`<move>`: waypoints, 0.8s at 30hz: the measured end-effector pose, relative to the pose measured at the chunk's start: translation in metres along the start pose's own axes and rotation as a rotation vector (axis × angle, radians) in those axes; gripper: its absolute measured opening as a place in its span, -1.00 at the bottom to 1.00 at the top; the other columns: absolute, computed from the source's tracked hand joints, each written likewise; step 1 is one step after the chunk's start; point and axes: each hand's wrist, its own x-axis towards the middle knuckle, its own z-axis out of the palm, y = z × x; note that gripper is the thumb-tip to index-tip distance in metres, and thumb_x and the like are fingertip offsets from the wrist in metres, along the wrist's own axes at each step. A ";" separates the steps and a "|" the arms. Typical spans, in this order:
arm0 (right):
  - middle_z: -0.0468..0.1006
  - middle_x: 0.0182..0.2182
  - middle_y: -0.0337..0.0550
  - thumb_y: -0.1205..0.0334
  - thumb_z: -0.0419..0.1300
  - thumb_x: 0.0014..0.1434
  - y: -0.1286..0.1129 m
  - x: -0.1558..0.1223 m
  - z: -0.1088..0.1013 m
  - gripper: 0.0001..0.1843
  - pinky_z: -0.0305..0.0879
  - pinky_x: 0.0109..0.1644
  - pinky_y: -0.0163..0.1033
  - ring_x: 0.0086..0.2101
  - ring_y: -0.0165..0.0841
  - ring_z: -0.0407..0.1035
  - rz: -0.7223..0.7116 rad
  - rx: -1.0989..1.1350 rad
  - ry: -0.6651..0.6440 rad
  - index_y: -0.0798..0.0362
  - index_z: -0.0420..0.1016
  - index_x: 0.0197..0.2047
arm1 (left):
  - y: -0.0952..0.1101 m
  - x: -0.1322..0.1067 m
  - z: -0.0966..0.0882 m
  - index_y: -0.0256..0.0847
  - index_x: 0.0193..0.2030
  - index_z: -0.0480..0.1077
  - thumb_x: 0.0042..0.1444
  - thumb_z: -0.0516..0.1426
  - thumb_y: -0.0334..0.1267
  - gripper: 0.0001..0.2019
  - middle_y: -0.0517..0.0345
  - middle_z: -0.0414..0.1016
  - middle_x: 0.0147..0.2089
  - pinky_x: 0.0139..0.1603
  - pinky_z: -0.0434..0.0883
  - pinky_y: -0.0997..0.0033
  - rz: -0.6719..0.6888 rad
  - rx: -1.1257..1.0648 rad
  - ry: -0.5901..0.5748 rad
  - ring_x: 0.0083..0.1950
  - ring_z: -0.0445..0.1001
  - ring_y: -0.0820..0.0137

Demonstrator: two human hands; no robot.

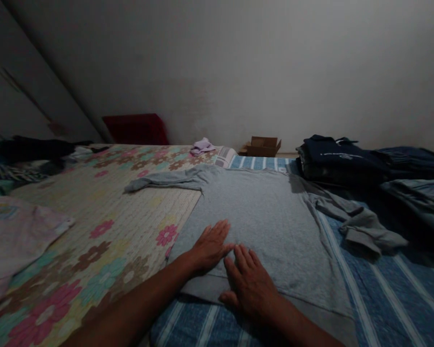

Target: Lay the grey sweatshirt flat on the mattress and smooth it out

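A grey long-sleeved sweatshirt (260,212) lies spread flat on the bed, its hem nearest me. One sleeve stretches out to the left and the other is crumpled at the right. My left hand (211,246) rests flat on the lower part of the sweatshirt with the fingers stretched out. Just beside it, my right hand (251,284) lies flat near the hem with its fingers apart. Neither hand holds anything.
A floral mat (104,231) covers the bed's left side and a blue striped sheet (394,299) covers the right. Folded dark clothes (340,159) are stacked at the back right. A pale garment (18,231) lies at the left. A cardboard box (263,146) and a red crate (135,129) stand by the wall.
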 end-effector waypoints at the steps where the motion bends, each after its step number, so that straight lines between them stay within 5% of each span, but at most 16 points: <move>1: -0.12 0.31 0.32 -0.28 0.01 0.15 0.000 0.000 0.001 -0.14 -0.19 0.26 0.22 0.28 0.09 -0.29 0.000 -0.007 0.009 0.15 0.04 0.32 | 0.000 0.000 0.006 -0.23 0.39 -0.16 0.27 -0.24 0.08 -0.36 -0.07 -0.24 0.43 0.34 -0.19 0.07 0.004 0.002 0.005 0.42 -0.26 0.24; 5: -0.07 0.30 0.31 -0.25 0.01 0.17 0.002 -0.002 0.001 -0.17 -0.14 0.25 0.21 0.28 0.08 -0.25 -0.001 -0.027 0.021 0.17 0.06 0.31 | -0.008 0.001 0.021 -0.18 0.39 -0.16 0.26 -0.20 0.09 -0.36 -0.03 -0.22 0.43 0.34 -0.23 0.05 0.019 0.011 0.044 0.42 -0.26 0.23; 9: -0.04 0.30 0.27 -0.23 -0.08 0.22 0.005 -0.009 -0.009 -0.21 -0.17 0.27 0.18 0.28 0.03 -0.21 0.022 0.009 -0.011 0.21 0.08 0.30 | -0.008 0.001 0.016 -0.18 0.39 -0.13 0.25 -0.16 0.08 -0.36 -0.02 -0.22 0.43 0.34 -0.23 0.05 0.002 -0.002 0.037 0.42 -0.26 0.23; 16: 0.08 0.29 0.05 -0.12 -0.06 0.27 0.010 -0.015 -0.039 -0.33 -0.16 0.30 0.09 0.27 -0.14 -0.10 0.055 0.173 -0.067 0.11 0.05 0.31 | 0.022 0.013 0.000 -0.33 0.34 -0.03 0.21 -0.13 0.09 -0.32 -0.20 -0.17 0.41 0.30 -0.08 -0.02 -0.143 -0.051 0.005 0.41 -0.18 0.14; 21: 0.20 0.23 -0.04 0.04 0.01 0.28 0.018 -0.023 -0.048 -0.62 -0.15 0.29 0.08 0.25 -0.19 -0.04 0.024 0.173 -0.026 0.03 0.33 0.08 | 0.033 0.020 0.018 -0.25 0.35 -0.02 0.25 -0.17 0.03 -0.40 -0.06 -0.18 0.42 0.34 -0.17 0.03 -0.055 -0.011 0.114 0.42 -0.20 0.22; 24: 0.39 0.07 -0.07 0.11 0.00 0.29 0.023 -0.023 -0.054 -0.73 0.00 0.23 -0.05 0.14 -0.26 0.15 0.017 0.163 0.029 0.05 0.40 -0.07 | 0.029 0.021 0.026 -0.26 0.35 0.00 0.26 -0.18 0.04 -0.39 -0.05 -0.15 0.42 0.34 -0.17 0.02 -0.051 0.030 0.148 0.41 -0.18 0.21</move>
